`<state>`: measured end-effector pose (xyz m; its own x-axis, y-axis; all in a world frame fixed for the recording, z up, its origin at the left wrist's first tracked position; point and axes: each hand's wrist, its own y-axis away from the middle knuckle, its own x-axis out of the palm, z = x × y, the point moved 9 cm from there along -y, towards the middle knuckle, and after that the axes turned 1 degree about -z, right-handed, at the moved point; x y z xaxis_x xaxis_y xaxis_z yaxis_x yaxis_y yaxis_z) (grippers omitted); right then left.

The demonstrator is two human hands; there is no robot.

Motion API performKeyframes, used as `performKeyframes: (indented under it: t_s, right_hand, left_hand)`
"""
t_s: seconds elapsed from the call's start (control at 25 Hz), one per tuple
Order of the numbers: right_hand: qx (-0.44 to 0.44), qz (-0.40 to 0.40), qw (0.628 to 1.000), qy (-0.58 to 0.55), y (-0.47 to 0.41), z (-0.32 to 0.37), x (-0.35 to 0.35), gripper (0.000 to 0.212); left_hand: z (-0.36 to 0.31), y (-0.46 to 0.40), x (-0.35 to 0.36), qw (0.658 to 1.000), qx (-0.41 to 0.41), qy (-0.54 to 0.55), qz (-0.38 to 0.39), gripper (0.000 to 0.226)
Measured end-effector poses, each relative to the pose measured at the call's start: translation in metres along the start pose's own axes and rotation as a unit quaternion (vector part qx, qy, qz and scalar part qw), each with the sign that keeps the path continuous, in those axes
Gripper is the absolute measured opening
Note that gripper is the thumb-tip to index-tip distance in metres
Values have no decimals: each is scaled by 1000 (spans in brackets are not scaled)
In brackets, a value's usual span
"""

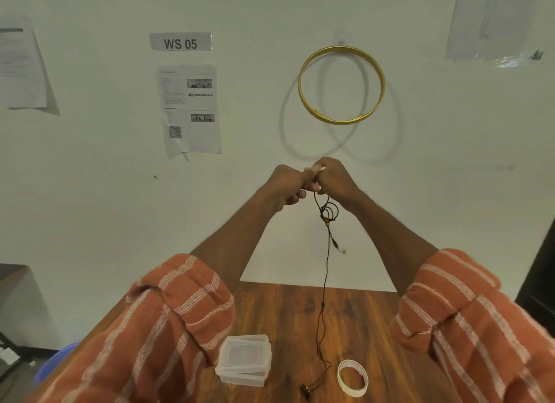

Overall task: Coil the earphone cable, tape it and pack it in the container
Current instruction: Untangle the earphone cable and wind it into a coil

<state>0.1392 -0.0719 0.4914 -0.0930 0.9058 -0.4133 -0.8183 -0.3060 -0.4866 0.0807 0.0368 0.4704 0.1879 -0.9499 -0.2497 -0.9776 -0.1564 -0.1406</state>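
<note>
With both hands raised together, our left hand (285,186) and right hand (333,177) pinch the cable (326,282), which hangs straight down from the grip to the desk (345,318) between box (244,359) and tape (352,378).

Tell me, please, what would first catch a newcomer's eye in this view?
Both hands, the left hand and the right hand, meet raised at centre, holding a black earphone cable that hangs down to the wooden table. Behind them a gold hoop hangs on the wall. Near the bottom edge sit a clear plastic container and a tape roll.
</note>
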Motion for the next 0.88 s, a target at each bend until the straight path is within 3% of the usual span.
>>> performKeyframes:
  t_s: [0.08,0.2,0.36,0.44,0.56,0.68,0.76,0.88]
  right_hand:
    - [25,6,999,-41,2,-6,2,13]
    - [30,45,998,-24,7,-20,-2,21]
    - [30,76,997,4,14,-50,-35,10]
    - [71,80,993,-56,16,-67,-49,8]
    - [124,87,970,-189,14,-71,-48,9]
    - [117,83,967,-208,5,-48,-34,10]
    - [105,85,971,-197,-1,-28,-19,10]
    - [87,69,979,-170,-8,-2,1,8]
  left_hand:
    - [5,3,6,999,-19,20,25,24]
    - [8,6,-13,992,-18,122,24,29]
    - [50,7,-126,945,7,317,-85,34]
    - [92,17,-171,917,-18,361,-167,33]
    - [139,24,-187,945,-96,215,-226,32]
    - [143,23,-148,981,-155,43,-104,37]
    - [125,18,-118,988,-138,-53,-33,51]
    - [70,5,-73,996,-45,-65,28,66]
